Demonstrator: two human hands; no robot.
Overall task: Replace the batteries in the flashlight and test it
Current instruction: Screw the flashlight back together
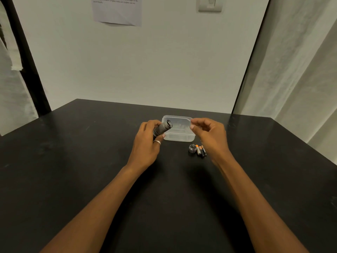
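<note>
- Left hand [148, 137] closed around the flashlight [162, 129], body gripped at its rear part, above the black table [91, 161]
- Long axis of the flashlight tilted, running from lower left up to upper right; open threaded end turned toward the right hand and slightly to the camera
- Right hand [207, 132] raised just beside that open end, fingers loosely curled, thumb and forefinger close together; nothing visible between them, but cannot tell for sure
- End cap [192, 148] off, resting on the table below the right hand, touching a row of three small batteries [201, 150] lying side by side
- Batteries and cap nearer to the right hand than to the left, so probably the right hand the one to fetch the next piece
- Clear plastic container [179, 136] behind both hands, without lid; some pale shapes inside, maybe more batteries, too blurred to name
- Not possible to say which batteries old and which new
- Probable stage: flashlight open, loading of cells not yet finished, test not yet done
</note>
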